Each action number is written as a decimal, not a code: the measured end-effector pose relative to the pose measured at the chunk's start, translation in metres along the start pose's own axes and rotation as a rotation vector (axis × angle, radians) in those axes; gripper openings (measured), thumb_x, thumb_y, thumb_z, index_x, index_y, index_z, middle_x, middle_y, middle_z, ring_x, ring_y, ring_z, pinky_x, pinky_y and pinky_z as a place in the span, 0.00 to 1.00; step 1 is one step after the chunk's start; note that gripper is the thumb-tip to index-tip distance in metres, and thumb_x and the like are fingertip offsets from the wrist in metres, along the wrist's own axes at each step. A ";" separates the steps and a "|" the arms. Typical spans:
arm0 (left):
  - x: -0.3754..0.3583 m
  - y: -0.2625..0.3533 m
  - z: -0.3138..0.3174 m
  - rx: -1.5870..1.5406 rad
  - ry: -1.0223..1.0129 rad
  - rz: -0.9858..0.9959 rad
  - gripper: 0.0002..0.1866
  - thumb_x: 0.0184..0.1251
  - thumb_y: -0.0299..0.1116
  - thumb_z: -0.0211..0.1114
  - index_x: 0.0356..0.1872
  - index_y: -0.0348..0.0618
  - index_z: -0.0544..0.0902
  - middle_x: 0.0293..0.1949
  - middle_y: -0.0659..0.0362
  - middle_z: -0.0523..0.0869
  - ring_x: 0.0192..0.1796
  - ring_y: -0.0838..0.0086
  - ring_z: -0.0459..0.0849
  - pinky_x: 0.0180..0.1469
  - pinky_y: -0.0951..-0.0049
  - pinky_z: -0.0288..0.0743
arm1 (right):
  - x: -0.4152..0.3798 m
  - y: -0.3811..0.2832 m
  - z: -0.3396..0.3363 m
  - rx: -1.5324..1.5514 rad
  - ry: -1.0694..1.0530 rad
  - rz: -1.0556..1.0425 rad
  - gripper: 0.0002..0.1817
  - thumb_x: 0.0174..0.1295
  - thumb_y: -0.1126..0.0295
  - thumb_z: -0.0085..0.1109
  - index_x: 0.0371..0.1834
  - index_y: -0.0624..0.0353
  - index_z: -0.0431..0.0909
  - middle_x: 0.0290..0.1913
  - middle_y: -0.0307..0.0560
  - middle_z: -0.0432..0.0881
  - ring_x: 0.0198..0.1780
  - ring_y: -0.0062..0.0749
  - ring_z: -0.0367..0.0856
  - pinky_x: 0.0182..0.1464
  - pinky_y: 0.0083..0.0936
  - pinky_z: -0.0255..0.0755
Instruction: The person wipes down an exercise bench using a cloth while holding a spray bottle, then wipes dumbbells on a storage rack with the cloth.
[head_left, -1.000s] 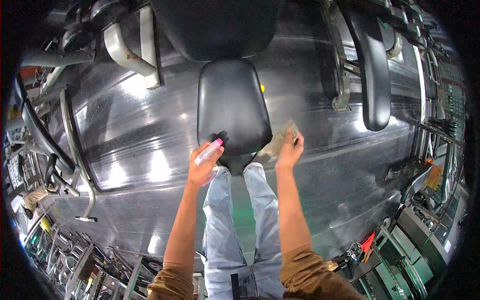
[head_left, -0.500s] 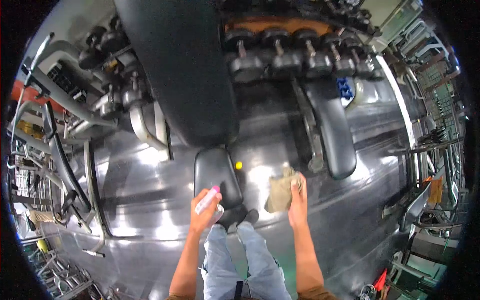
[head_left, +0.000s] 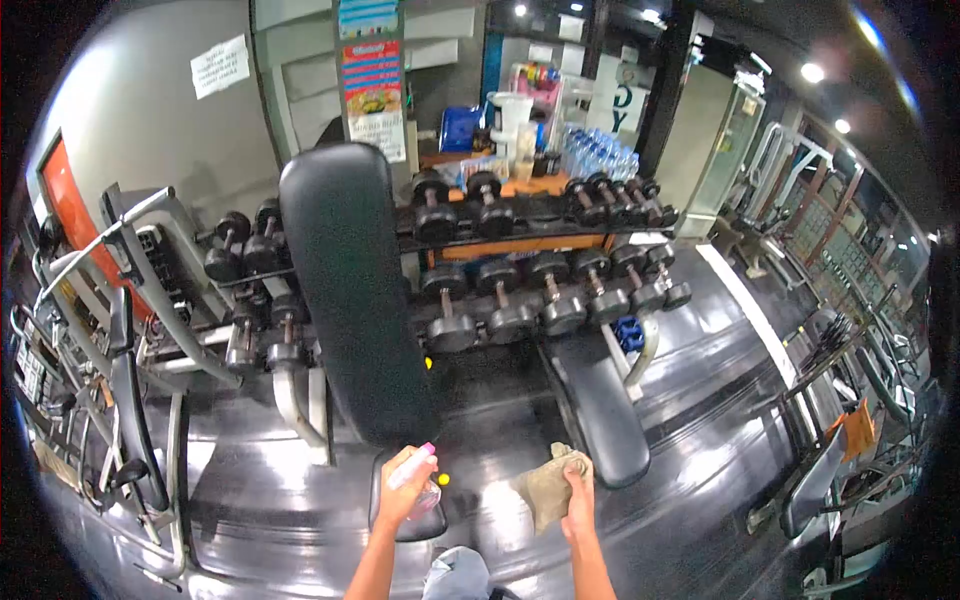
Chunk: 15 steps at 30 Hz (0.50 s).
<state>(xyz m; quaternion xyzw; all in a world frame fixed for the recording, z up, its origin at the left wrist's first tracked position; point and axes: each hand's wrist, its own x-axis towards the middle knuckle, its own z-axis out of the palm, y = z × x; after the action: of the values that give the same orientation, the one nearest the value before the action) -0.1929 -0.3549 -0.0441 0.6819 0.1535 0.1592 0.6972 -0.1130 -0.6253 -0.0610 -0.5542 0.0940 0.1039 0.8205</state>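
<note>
My left hand (head_left: 400, 492) is closed around a spray bottle (head_left: 424, 502) with a clear body, a whitish head and a pink tip. It is held above the black seat (head_left: 430, 526) of a bench. Bunched in my right hand (head_left: 580, 505) is an olive-tan cloth (head_left: 543, 490), its loose part hanging to the left over the floor. Directly ahead, the tall padded black backrest (head_left: 350, 290) of the bench leans upward. Neither hand touches the bench.
Behind the bench stands a rack with several dumbbells (head_left: 508, 318). A second black bench (head_left: 605, 420) lies to the right. Weight machines (head_left: 130, 390) line the left side. Water bottles (head_left: 600, 155) stand on a counter at the back. Yellow knobs (head_left: 444, 480) show near the seat.
My view has tilted up, bringing the dumbbell rack, counter and wall into sight. Both hands now appear lower in the view, still holding the spray bottle and the cloth.
</note>
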 end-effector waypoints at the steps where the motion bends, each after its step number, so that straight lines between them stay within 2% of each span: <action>1: 0.006 0.006 0.006 -0.006 -0.009 0.021 0.10 0.69 0.35 0.66 0.33 0.39 0.80 0.28 0.61 0.84 0.23 0.82 0.77 0.28 0.79 0.71 | 0.006 -0.002 -0.002 0.005 -0.002 -0.023 0.23 0.66 0.66 0.57 0.64 0.53 0.69 0.57 0.39 0.74 0.59 0.29 0.73 0.62 0.28 0.67; 3: 0.019 0.018 0.018 -0.033 0.008 0.038 0.07 0.67 0.32 0.67 0.32 0.40 0.81 0.27 0.63 0.83 0.23 0.85 0.77 0.28 0.80 0.71 | 0.020 -0.005 -0.003 0.031 -0.094 -0.060 0.24 0.63 0.69 0.57 0.64 0.53 0.69 0.58 0.39 0.75 0.60 0.30 0.72 0.63 0.28 0.67; 5: 0.033 0.025 0.028 -0.039 -0.007 0.055 0.07 0.67 0.31 0.66 0.33 0.39 0.81 0.27 0.63 0.83 0.23 0.85 0.77 0.28 0.80 0.71 | 0.029 -0.017 0.000 0.010 -0.066 -0.034 0.25 0.61 0.72 0.57 0.64 0.53 0.69 0.58 0.41 0.75 0.60 0.31 0.73 0.63 0.28 0.68; 9: 0.058 0.041 0.050 -0.047 -0.025 0.080 0.07 0.68 0.32 0.66 0.33 0.39 0.81 0.27 0.62 0.83 0.23 0.84 0.76 0.28 0.80 0.71 | 0.052 -0.043 0.008 -0.074 -0.030 -0.063 0.25 0.64 0.72 0.61 0.64 0.58 0.68 0.59 0.45 0.75 0.60 0.29 0.72 0.64 0.27 0.65; 11: 0.075 0.044 0.059 -0.034 -0.027 0.069 0.08 0.68 0.33 0.66 0.32 0.39 0.81 0.26 0.63 0.82 0.22 0.84 0.76 0.28 0.80 0.71 | 0.068 -0.065 0.018 -0.056 -0.155 -0.093 0.24 0.66 0.70 0.61 0.63 0.60 0.68 0.58 0.44 0.76 0.59 0.28 0.73 0.64 0.26 0.66; 15: 0.115 0.058 0.075 0.004 -0.063 0.126 0.07 0.68 0.31 0.65 0.33 0.39 0.81 0.25 0.64 0.80 0.22 0.84 0.76 0.27 0.80 0.69 | 0.107 -0.107 0.042 -0.051 -0.206 -0.149 0.18 0.68 0.70 0.59 0.60 0.60 0.72 0.56 0.41 0.78 0.59 0.26 0.75 0.63 0.25 0.67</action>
<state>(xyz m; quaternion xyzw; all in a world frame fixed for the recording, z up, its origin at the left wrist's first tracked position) -0.0577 -0.3715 0.0159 0.6964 0.0886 0.1807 0.6888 0.0210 -0.6180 0.0204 -0.5668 -0.0349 0.1013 0.8168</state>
